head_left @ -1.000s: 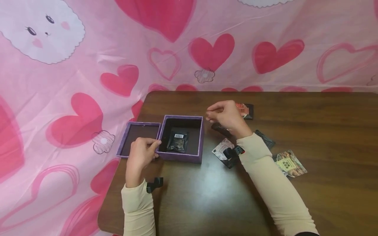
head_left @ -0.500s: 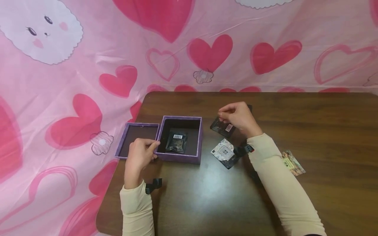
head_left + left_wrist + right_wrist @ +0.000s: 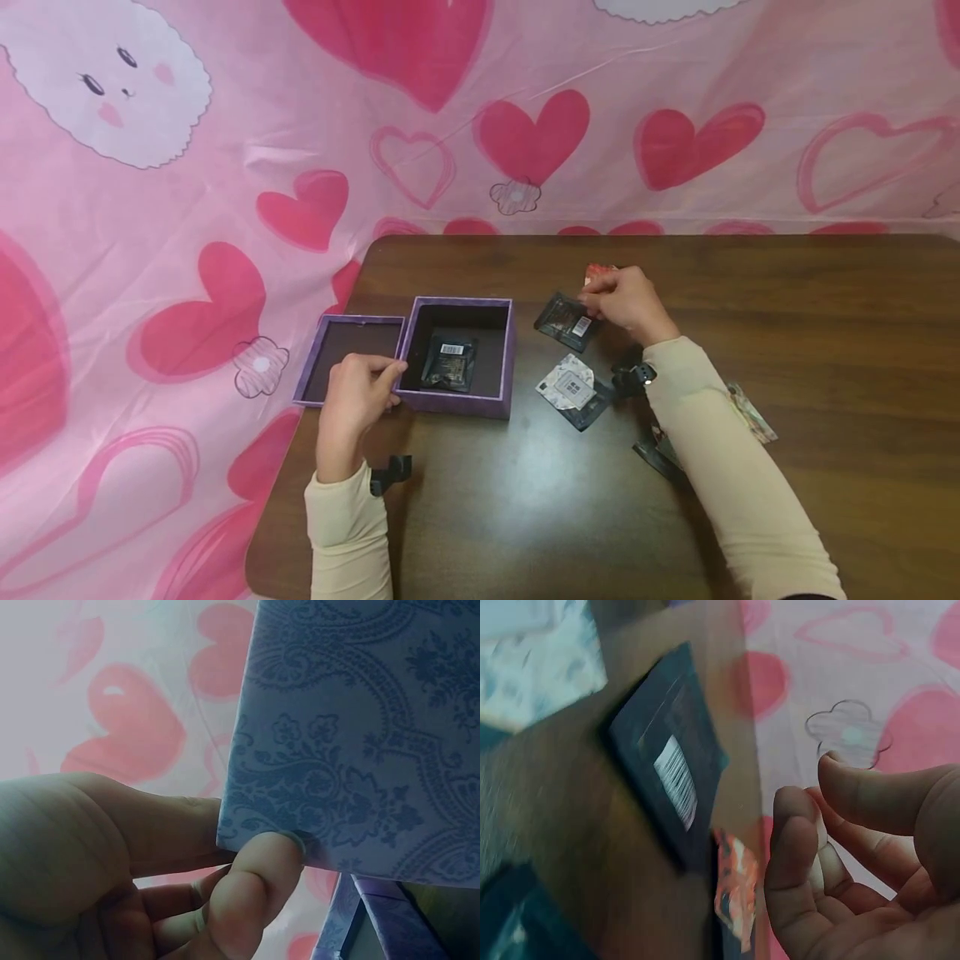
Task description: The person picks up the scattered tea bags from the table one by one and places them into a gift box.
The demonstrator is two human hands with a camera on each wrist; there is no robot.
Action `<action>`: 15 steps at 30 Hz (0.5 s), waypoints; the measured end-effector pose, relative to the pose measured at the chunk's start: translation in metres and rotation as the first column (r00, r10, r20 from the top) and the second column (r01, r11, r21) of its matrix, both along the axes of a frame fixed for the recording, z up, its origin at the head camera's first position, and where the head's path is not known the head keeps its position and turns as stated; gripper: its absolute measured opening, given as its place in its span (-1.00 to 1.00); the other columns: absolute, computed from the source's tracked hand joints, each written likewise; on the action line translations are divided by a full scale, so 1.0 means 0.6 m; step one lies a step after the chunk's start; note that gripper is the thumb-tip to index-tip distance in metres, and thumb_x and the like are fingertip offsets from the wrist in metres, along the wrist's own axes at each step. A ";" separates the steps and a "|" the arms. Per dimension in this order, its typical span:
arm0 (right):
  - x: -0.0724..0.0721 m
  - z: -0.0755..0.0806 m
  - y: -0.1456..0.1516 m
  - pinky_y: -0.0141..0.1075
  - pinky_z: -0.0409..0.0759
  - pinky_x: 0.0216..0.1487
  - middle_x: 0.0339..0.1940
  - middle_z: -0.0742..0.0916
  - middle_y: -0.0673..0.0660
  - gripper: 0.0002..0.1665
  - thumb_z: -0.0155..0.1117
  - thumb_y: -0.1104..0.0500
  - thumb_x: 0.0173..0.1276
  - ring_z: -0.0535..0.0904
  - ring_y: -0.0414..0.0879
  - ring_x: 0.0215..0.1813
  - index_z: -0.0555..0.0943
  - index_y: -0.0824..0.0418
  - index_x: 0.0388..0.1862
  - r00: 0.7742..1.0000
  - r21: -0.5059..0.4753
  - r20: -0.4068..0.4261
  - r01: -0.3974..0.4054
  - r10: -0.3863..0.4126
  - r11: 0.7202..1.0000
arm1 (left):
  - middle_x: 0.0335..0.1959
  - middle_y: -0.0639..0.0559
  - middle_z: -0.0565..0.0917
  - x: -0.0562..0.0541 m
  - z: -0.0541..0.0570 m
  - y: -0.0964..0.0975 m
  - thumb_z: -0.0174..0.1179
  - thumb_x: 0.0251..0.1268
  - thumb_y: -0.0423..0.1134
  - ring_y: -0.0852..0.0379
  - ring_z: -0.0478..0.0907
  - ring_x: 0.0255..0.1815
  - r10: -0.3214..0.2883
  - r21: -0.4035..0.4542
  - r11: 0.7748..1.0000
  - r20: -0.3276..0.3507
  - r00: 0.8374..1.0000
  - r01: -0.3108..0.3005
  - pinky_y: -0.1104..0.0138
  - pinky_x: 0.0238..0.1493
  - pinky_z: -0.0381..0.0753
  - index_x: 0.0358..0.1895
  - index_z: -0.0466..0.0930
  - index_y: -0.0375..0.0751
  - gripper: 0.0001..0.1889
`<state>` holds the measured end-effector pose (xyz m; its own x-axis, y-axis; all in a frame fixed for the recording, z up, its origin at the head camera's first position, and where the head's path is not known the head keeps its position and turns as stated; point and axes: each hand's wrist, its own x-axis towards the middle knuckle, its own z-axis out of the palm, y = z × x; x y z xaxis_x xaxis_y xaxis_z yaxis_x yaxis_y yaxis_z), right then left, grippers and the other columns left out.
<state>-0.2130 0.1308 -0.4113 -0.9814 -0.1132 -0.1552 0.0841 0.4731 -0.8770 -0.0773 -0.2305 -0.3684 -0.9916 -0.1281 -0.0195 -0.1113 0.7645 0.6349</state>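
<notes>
My left hand [image 3: 358, 400] pinches the near left corner of an open purple box [image 3: 459, 406] between thumb and fingers. In the left wrist view, the box's paisley-patterned side [image 3: 322, 750] shows above the curled index finger. Inside the box lies a black sachet [image 3: 448, 367] with a white barcode label. My right hand [image 3: 630, 304] hovers over the table with loosely curled fingers and nothing between them. Below it lies another black sachet [image 3: 667, 757], barcode side up. An orange-and-black sachet [image 3: 736, 889] lies beyond, partly hidden by the hand in the head view.
Left of the box sits its shallow lid [image 3: 352, 350], inside facing up. A white-and-black sachet [image 3: 567, 387] lies nearer me. The right forearm partly covers a dark sachet [image 3: 656, 458] and a colourful one [image 3: 753, 417]. A heart-printed pink cloth [image 3: 450, 192] hangs behind the wooden table [image 3: 517, 525].
My right hand has moved right and slightly nearer me, away from the box, uncovering the black barcode sachet. The left hand stays on the box corner.
</notes>
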 end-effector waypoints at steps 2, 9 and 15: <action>-0.001 -0.002 0.005 -0.27 0.59 -0.29 -0.22 0.72 0.29 -0.72 0.42 0.20 0.34 0.60 0.02 -0.29 0.75 0.38 -0.08 1.000 0.080 -0.022 0.002 0.000 0.997 | -0.68 0.00 0.66 0.001 0.000 0.000 0.32 0.37 -0.28 0.11 0.66 -0.66 -0.001 -0.005 1.000 -0.004 1.000 0.001 0.31 -0.58 0.52 -0.15 0.79 -0.38 -0.80; -0.002 -0.017 0.011 0.04 0.49 -0.09 -0.21 0.76 0.30 -0.79 0.44 0.15 0.30 0.51 0.22 -0.14 0.78 0.29 -0.23 0.992 0.295 -0.124 0.016 0.022 0.955 | -0.69 0.01 0.66 0.002 -0.002 -0.001 0.33 0.36 -0.27 0.11 0.66 -0.66 -0.001 -0.006 1.000 -0.002 1.000 0.001 0.30 -0.56 0.54 -0.15 0.79 -0.37 -0.80; -0.002 -0.022 0.011 0.01 0.50 -0.14 -0.30 0.74 0.27 -0.80 0.45 0.14 0.29 0.51 0.22 -0.18 0.77 0.29 -0.33 0.992 0.353 -0.122 0.032 0.012 0.935 | -0.68 0.01 0.66 0.002 0.000 0.001 0.33 0.36 -0.27 0.10 0.66 -0.65 0.007 0.007 1.000 0.012 1.000 -0.007 0.30 -0.58 0.55 -0.15 0.79 -0.37 -0.80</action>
